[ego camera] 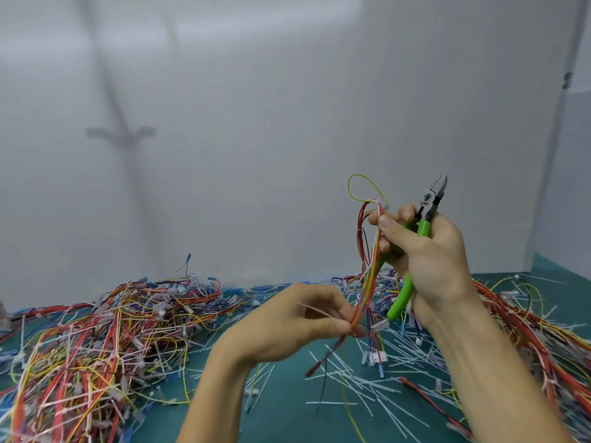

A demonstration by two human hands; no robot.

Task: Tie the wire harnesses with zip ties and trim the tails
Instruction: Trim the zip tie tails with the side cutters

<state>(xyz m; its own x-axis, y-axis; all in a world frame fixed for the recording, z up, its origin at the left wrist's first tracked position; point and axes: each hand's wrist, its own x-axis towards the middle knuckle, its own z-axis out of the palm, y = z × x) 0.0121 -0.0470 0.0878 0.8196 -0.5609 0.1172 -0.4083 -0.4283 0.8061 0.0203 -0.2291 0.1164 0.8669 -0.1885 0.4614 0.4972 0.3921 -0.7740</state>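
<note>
A thin wire harness (371,270) of red, yellow and white wires hangs upright in the air above the green mat. My right hand (425,260) pinches its upper end between thumb and forefinger and also grips green-handled side cutters (423,230), jaws pointing up. My left hand (303,318) pinches the lower part of the bundle, where a pale zip tie (315,310) sticks out to the left past my fingers. A white connector (380,324) dangles just right of my left fingertips.
A large tangled heap of harnesses (96,340) covers the left of the green mat (281,410). Another heap (527,330) lies at the right. Cut white zip-tie tails (367,382) are scattered in the middle. A white wall stands behind.
</note>
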